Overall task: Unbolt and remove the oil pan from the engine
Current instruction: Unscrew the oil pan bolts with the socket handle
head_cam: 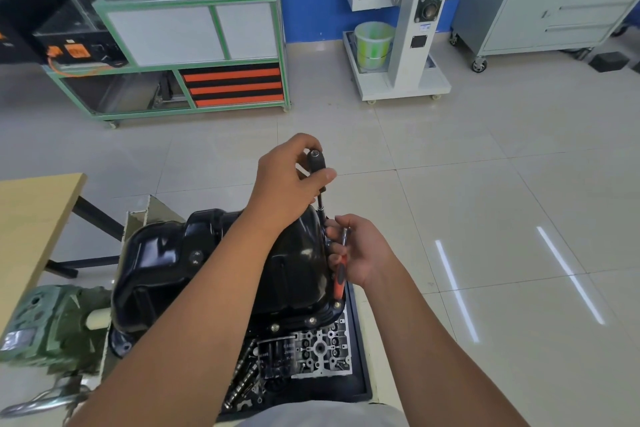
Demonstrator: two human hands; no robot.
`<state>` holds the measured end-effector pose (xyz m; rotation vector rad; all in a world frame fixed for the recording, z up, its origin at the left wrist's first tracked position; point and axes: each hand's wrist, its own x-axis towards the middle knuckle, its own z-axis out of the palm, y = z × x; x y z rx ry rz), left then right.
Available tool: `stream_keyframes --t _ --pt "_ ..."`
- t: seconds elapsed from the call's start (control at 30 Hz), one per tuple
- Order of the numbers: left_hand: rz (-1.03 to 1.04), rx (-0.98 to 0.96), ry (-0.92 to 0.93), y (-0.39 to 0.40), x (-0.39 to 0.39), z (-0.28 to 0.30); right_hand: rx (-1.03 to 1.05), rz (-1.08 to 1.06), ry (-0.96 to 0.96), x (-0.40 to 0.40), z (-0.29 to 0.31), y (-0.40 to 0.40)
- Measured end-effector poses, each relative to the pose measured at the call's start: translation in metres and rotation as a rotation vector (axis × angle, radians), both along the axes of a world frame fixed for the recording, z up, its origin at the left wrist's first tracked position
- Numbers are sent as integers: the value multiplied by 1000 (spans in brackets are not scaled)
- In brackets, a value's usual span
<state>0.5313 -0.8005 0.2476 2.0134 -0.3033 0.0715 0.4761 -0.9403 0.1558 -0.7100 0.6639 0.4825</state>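
The black oil pan (166, 260) sits on top of the upturned engine on a stand, with bolts (311, 320) along its near flange. My left hand (287, 180) grips the black knob at the top of an upright ratchet extension (317, 161) at the pan's far right edge. My right hand (360, 250) holds the ratchet handle with the orange and black grip (340, 279) beside the pan's right side. The socket end is hidden behind the pan and my fingers.
Below the pan a black tray (360, 357) holds engine parts and a cylinder head. A green gearbox (52, 322) of the stand is at the left, a wooden table (31, 218) beyond it. Green cabinet frame, white stand and grey tool cabinet stand across the tiled floor.
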Motion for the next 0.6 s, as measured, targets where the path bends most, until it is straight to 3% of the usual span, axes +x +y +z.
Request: stream_keyframes --t 0.2,0.4,0.6 --pt "-61 -77 93 3 3 0 -38 -12 -1 0 -3 3" --pt "1 53 -44 1 0 0 -34 -12 -19 -1 -4 3" --pt "-82 -106 128 4 3 3 -53 0 -12 2 -4 3"
